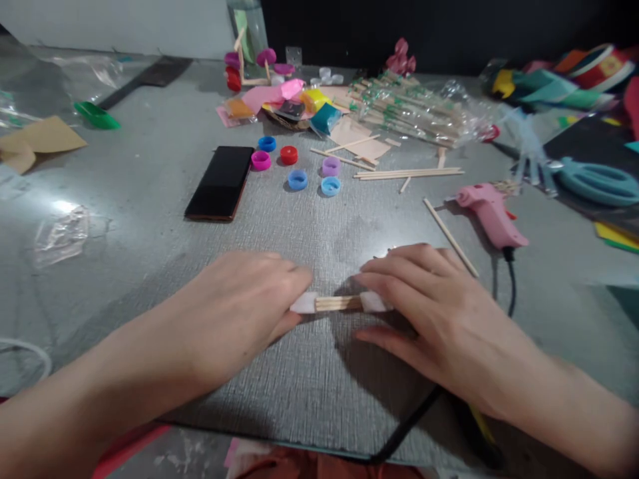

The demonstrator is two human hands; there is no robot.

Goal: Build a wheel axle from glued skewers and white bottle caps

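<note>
A short bundle of wooden sticks point(338, 303) lies level between my hands, with a white piece on each end. My left hand point(249, 303) is closed on the bundle's left end, covering part of its white piece point(303, 303). At the other end, the fingers of my right hand point(424, 299) reach over the right white piece point(373, 301) and partly hide it. The right thumb sits lower, apart from the bundle, so that hand looks loosely open around it.
A pink glue gun point(492, 213) and a loose stick point(450, 236) lie to the right. Bottle caps point(298, 179) and a phone point(219, 183) are ahead. Blue-handled scissors point(596, 181), bagged sticks point(409, 106) and a black cable point(407, 426) are also around.
</note>
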